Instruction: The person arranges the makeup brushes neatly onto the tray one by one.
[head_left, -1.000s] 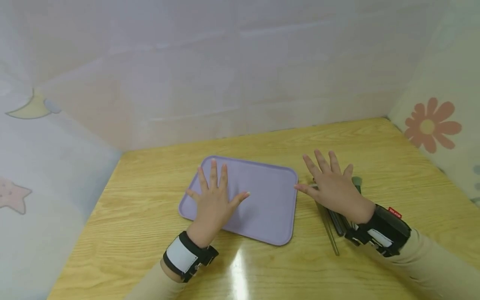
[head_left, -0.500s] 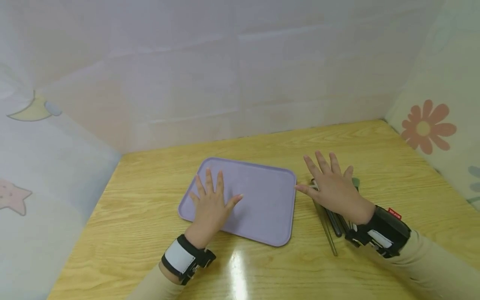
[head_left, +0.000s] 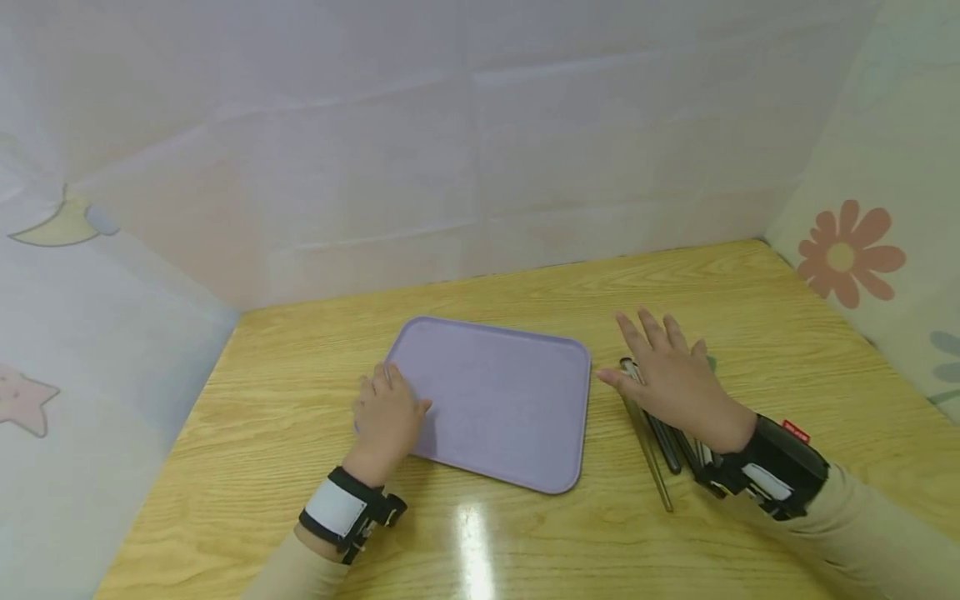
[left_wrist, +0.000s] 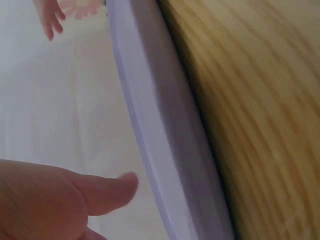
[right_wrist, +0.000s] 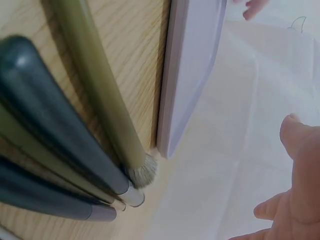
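A lilac tray [head_left: 495, 408] lies flat near the middle of a wood-grain desk [head_left: 247, 500]. Its long axis runs left to right, slightly skewed: the right end sits farther from the desk's far edge than the left end. The left hand [head_left: 390, 418] is over the tray's left end, fingers close together and a little bent, thumb out to the side, pinching nothing. In the left wrist view a gap shows between thumb and rim; whether the other fingers touch the tray, I cannot tell.

Just right of the tray, toward the desk's right edge, is a bundle of brushes [head_left: 663, 442]. They lie side by side, long axes running from the far edge toward the near side, near ends angled slightly right. An olive brush [right_wrist: 102, 85], closest to the tray, points its bristles at the far edge. The right hand [head_left: 678, 387] is above the bundle, fingers spread, holding nothing.

Both wrists wear black straps [head_left: 337, 504] over pale sleeves [head_left: 885, 525]. Behind the desk hangs a pale backdrop [head_left: 360, 150]; a coral flower [head_left: 851, 254] decorates the right side.
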